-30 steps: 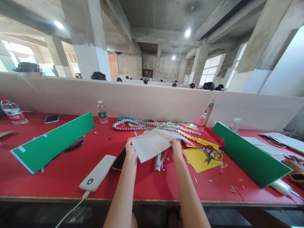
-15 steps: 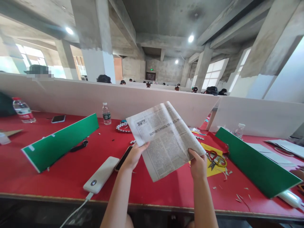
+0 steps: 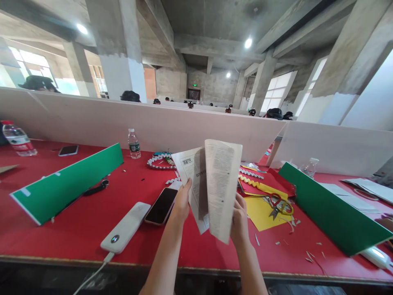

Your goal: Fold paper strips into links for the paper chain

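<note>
Scanning left to right: water bottle (image 3: 18,139) at far left edge of the red desk (image 3: 76,221), dark phone (image 3: 68,150) beside it. Green board (image 3: 67,182) lies slanted, black strap (image 3: 97,189) at its near edge. Second, smaller bottle (image 3: 134,144) stands against the white partition (image 3: 153,127). White power bank (image 3: 125,227) with cable sits near the front edge, another phone (image 3: 161,205) just beside it, screen up.

Left hand (image 3: 181,204) pinches the left edge of the newspaper sheet (image 3: 215,188), fingers closed on it. Sheet is held up off the desk, folded partway along a vertical crease, right half swung toward camera. Right hand (image 3: 240,221) grips the lower right part of the same sheet, fingers closed behind it.

Behind the sheet: braided paper chain (image 3: 159,160). Right of it: yellow paper (image 3: 260,211), scissors (image 3: 278,204) on top, paper scraps around. Second green board (image 3: 331,213) further right.
</note>
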A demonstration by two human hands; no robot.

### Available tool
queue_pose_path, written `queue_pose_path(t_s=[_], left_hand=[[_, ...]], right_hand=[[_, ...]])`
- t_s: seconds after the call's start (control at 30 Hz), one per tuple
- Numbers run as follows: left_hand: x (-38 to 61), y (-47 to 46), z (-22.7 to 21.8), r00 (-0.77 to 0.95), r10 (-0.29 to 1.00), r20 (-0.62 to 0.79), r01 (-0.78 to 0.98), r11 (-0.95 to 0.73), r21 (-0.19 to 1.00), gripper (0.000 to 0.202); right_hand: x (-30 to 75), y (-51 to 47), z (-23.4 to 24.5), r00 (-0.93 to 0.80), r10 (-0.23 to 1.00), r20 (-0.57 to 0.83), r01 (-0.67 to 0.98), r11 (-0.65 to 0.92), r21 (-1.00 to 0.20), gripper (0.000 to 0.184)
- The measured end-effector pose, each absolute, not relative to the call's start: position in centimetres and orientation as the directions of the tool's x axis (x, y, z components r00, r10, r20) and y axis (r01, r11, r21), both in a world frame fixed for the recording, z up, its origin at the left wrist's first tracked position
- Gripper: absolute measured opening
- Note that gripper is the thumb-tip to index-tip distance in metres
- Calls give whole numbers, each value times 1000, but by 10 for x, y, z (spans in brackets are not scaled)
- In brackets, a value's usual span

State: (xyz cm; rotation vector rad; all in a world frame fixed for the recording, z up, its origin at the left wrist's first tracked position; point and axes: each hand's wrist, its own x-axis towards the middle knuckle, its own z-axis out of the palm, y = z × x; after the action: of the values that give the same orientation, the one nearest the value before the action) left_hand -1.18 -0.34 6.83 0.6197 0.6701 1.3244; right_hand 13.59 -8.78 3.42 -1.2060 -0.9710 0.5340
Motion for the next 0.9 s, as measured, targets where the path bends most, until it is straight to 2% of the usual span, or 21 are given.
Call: queue_pose_path(t_s=[0.03, 0.1, 0.17, 0.23, 0.37, 0.5, 0.67, 0.77, 0.9], left_hand=[[-13, -6, 71, 143, 985, -93, -668, 165, 725, 31], [-17, -11, 77, 230, 967, -108, -665, 237, 708, 35], [-22, -16, 81, 278, 951, -137, -658, 293, 694, 41], [-28, -19, 82, 278, 952, -131, -675, 291, 678, 50], [-37, -19, 84, 247, 969, 8, -764, 189, 617, 66], [-44, -18, 87, 264, 964, 20, -783, 202, 588, 73], [-42, -15, 85, 325, 944, 55, -693, 198, 693, 46], [-38, -8, 79, 265, 964, -37, -638, 204, 743, 42], [-39, 2, 73, 177, 980, -92, -641, 186, 745, 41]], right_hand=[[136, -88, 35, 440, 791, 426, 258, 343, -903, 27], [137, -87, 34, 284, 748, 600, 528, 400, -749, 43], [140, -88, 33, 162, 700, 696, 707, 409, -576, 53], [141, -90, 33, 125, 665, 737, 769, 404, -495, 55], [141, -98, 41, 123, 600, 791, 793, 420, -442, 55], [141, -105, 47, 152, 574, 805, 795, 413, -445, 54], [147, -106, 44, 189, 571, 799, 783, 404, -473, 57], [151, -107, 43, 249, 635, 731, 710, 394, -584, 56], [159, -111, 48, 366, 729, 578, 475, 388, -790, 47]])
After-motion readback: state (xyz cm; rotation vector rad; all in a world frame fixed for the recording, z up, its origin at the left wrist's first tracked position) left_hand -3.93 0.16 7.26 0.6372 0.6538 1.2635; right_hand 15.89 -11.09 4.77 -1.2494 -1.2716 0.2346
